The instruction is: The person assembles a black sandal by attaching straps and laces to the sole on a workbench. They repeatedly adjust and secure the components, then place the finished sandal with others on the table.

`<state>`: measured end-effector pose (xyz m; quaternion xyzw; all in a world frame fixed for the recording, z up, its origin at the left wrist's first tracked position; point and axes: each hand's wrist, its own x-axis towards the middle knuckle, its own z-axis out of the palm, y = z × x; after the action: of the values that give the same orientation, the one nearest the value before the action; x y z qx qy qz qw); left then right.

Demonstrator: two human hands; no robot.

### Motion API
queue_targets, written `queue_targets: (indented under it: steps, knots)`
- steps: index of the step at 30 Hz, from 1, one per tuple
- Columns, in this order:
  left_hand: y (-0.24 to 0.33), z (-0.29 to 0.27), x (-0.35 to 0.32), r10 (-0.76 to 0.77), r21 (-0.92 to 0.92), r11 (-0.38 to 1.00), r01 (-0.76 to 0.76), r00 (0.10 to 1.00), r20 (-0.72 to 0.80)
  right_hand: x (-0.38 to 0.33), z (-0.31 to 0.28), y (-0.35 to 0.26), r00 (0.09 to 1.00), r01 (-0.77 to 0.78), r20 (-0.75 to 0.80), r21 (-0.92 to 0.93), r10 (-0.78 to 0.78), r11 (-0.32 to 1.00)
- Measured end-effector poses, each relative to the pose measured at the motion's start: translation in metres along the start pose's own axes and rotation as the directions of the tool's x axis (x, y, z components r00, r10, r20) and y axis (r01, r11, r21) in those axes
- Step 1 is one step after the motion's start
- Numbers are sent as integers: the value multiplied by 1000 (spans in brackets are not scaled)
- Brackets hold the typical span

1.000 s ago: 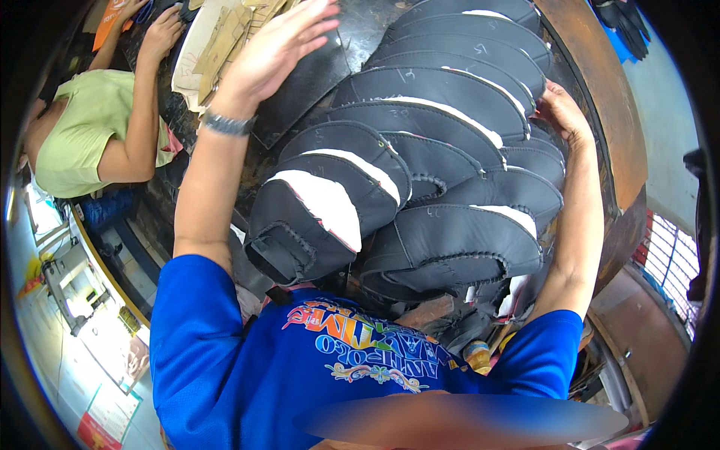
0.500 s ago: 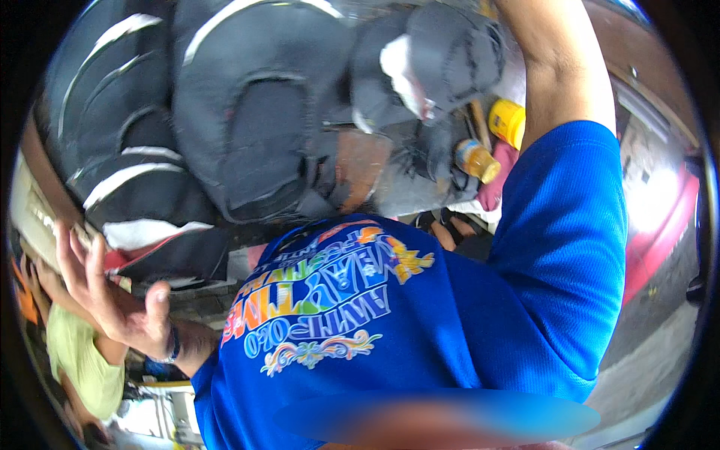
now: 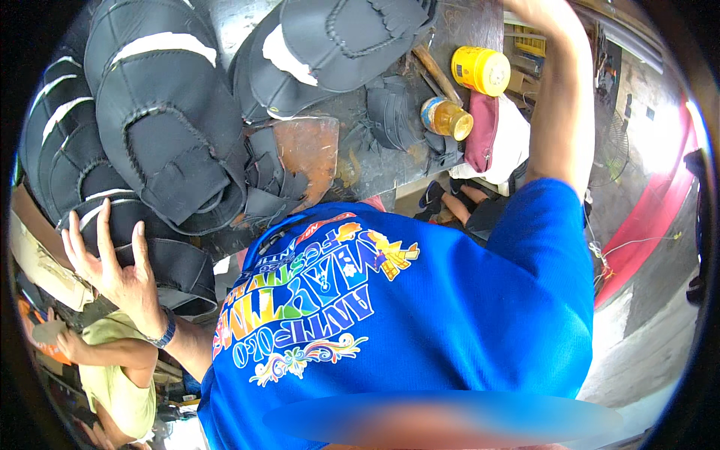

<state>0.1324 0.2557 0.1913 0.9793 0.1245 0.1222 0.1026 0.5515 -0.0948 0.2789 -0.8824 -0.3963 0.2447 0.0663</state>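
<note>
My left hand (image 3: 114, 274) is open with fingers spread, palm empty, and a dark band around its wrist. Its fingertips overlap the edge of a row of black shoe uppers (image 3: 71, 127); I cannot tell whether they touch. A large black shoe upper (image 3: 161, 97) with a braided seam and a white strip lies just beyond. Further right, another stack of black shoe uppers (image 3: 341, 37) shows white lining. My right forearm (image 3: 562, 97) reaches up past the top edge, so the right hand is out of the picture.
On the dark worktable (image 3: 367, 176) lie a brown scrap (image 3: 307, 154), black cut pieces (image 3: 390, 112) and a wooden-handled tool (image 3: 437, 73). A yellow tub (image 3: 480, 70), an amber jar (image 3: 448, 118) and a maroon pouch (image 3: 482, 135) stand near my right arm. Another person (image 3: 120, 367) in yellow-green is at lower left.
The view has shifted, so the table items appear further left and sharper. My left hand has risen towards the uppers, its fingers still spread. My right arm remains stretched up out of view.
</note>
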Motion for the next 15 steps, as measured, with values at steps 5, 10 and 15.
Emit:
queue_targets:
  steps: [5, 10, 15]
  knots:
    - [-7, -3, 1, 6, 13, 1000, -5, 999, -42, -127, 80, -9, 798, -568, 30, -297, 602, 767]
    - [-21, -33, 5, 26, -35, 999, -37, 963, -270, -184, 146, -20, 687, -703, 177, -81, 704, 707]
    - [-11, -52, 3, 134, -5, 988, -157, 857, -498, -192, 159, -15, 821, -526, -212, 83, 530, 847]
